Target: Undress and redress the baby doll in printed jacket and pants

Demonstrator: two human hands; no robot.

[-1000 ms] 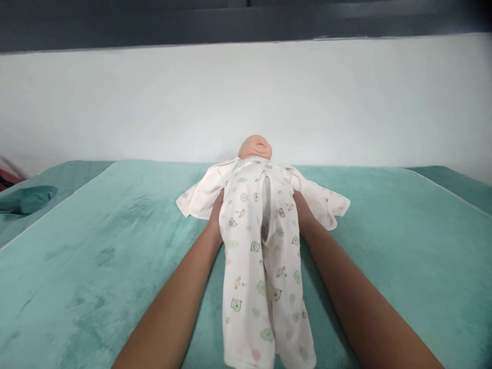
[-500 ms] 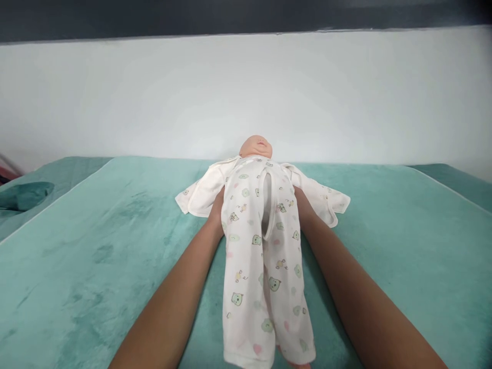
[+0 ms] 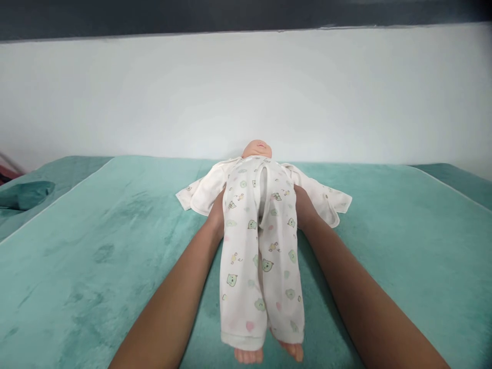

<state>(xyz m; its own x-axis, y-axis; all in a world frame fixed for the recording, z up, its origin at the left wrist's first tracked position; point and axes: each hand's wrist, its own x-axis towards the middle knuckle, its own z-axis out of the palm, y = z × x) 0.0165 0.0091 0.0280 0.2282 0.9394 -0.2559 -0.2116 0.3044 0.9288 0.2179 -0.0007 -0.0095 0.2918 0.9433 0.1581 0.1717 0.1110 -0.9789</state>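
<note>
A baby doll point(image 3: 257, 148) lies on its back, its head toward the wall and its bare feet point(image 3: 249, 355) toward me. It is dressed in white split-crotch trousers point(image 3: 242, 287) printed with green bears and pink hearts. A white jacket point(image 3: 209, 187) is spread under its upper body, both sleeves out to the sides. My left hand point(image 3: 217, 211) grips the doll's left-of-view side at the trunk, and my right hand point(image 3: 305, 207) grips the opposite side. The fingers of both hands are hidden behind the doll and the trousers.
A green plush cover with white piping point(image 3: 96, 246) spreads under the doll. Behind it rises a white wall point(image 3: 246, 92) with a dark band along the top. A folded bit of green fabric point(image 3: 26, 196) lies at the far left.
The doll's legs and trousers have shifted away from me and slightly left, so both feet now show below the cuffs. Its head appears a little lower. My hands stay at its sides.
</note>
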